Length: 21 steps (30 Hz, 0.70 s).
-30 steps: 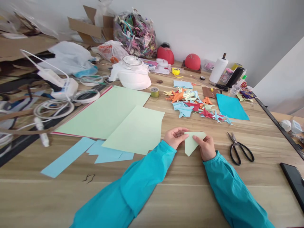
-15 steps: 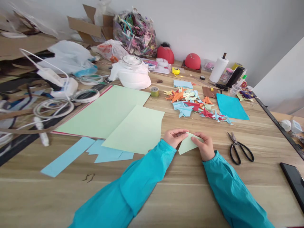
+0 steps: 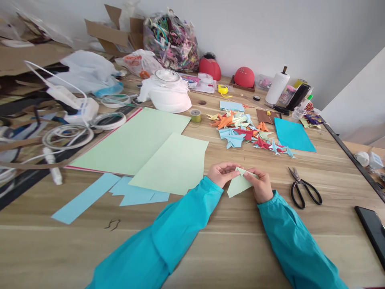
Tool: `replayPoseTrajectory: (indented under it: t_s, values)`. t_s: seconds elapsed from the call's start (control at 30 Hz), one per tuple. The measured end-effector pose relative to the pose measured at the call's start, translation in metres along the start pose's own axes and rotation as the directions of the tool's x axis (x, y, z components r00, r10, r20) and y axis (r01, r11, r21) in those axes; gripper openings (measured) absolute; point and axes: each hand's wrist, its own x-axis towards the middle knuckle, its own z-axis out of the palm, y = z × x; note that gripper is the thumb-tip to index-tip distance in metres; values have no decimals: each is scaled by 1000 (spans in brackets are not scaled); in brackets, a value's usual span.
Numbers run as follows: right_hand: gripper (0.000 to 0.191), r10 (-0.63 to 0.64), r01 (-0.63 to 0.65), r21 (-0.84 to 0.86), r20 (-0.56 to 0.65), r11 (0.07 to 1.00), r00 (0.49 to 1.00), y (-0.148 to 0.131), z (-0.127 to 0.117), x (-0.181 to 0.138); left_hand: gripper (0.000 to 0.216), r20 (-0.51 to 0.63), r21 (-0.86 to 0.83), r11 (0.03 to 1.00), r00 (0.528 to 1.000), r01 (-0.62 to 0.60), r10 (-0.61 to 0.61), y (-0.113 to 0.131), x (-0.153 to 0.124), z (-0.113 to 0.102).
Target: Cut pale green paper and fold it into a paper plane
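Between my hands is a small folded piece of pale green paper (image 3: 238,186), its pointed lower corner hanging toward me. My left hand (image 3: 222,174) pinches its upper left edge, thumb on top. My right hand (image 3: 261,184) grips the right side, with the thumb pressed on the paper near a small fold at the top. The fingers behind the paper are partly hidden. Left of my hands lies a larger pale green sheet (image 3: 176,162), overlapping a big green sheet stack (image 3: 132,140) and some blue paper pieces (image 3: 144,196).
Black-handled scissors (image 3: 300,188) lie right of my hands, and a phone (image 3: 373,228) is farther right. Beyond my hands is a pile of folded paper cranes (image 3: 233,138) beside a turquoise sheet (image 3: 294,135). A thread spool (image 3: 195,116) and coiled white cables (image 3: 67,136) are to the left.
The pale green paper has shifted slightly, its lower corner moving a little right and down. A small fold now shows between my thumbs. Both hands keep their grip.
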Motion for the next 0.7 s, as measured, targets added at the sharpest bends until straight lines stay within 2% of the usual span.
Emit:
replayPoseTrajectory:
  t_s: [0.2,0.53,0.7]
  values:
    - [25,-4,3,30,19,1000,1000,-1,0,0,36,47,-32,997,996,72,-70,1,-2,0]
    - [22,-44,47,-54,47,997,998,-3,-2,-2,31,61,97,995,998,13,-19,1,-2,-1]
    - [21,-62,64,-50,40,997,997,-3,0,-1,34,67,66,998,998,18,-22,1,-2,-1]
